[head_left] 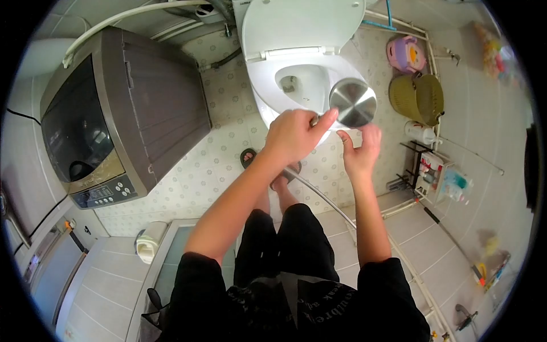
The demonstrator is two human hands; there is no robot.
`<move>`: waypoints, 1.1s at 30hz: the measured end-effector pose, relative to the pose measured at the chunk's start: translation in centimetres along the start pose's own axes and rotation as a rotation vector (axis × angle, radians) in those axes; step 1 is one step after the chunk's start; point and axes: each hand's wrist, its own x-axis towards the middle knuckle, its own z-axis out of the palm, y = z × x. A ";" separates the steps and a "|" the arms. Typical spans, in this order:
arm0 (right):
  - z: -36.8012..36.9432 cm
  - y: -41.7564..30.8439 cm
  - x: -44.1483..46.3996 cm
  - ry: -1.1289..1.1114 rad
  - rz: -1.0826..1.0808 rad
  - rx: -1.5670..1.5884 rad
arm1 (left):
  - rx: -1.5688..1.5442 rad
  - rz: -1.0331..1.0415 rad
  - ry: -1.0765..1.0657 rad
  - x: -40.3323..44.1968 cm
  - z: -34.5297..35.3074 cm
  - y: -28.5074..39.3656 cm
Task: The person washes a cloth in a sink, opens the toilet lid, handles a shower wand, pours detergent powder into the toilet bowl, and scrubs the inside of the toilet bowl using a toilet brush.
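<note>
My left hand (292, 135) is closed round the handle of a shower head with a round brushed-metal disc (353, 102). A metal hose (322, 195) runs from below the left wrist down to the right. My right hand (362, 153) is just below the disc's lower edge, thumb apart from bent fingers; whether the fingertips touch the disc, I cannot tell. Behind the disc stands a white toilet (265, 88) with its lid (302, 25) raised; the disc and left hand cover part of its front rim.
A dark washing machine (165, 108) stands on the left. Along the right wall are a yellow-green basket (403, 97), a pink and purple tub (405, 54), a white container (420, 132) and a rack (427, 171) of bottles. A white paper roll (151, 242) lies lower left.
</note>
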 end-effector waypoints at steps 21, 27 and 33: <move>-1.1 0.1 4.1 -0.169 -0.030 0.156 | -0.034 0.005 0.423 -7.7 2.1 -8.7; -1.3 -0.5 6.9 -0.132 -0.079 0.172 | -0.209 0.088 0.560 -6.1 0.0 -9.9; -1.8 -1.0 9.3 -0.088 -0.087 0.237 | -0.458 0.051 0.587 -5.4 -1.8 -5.7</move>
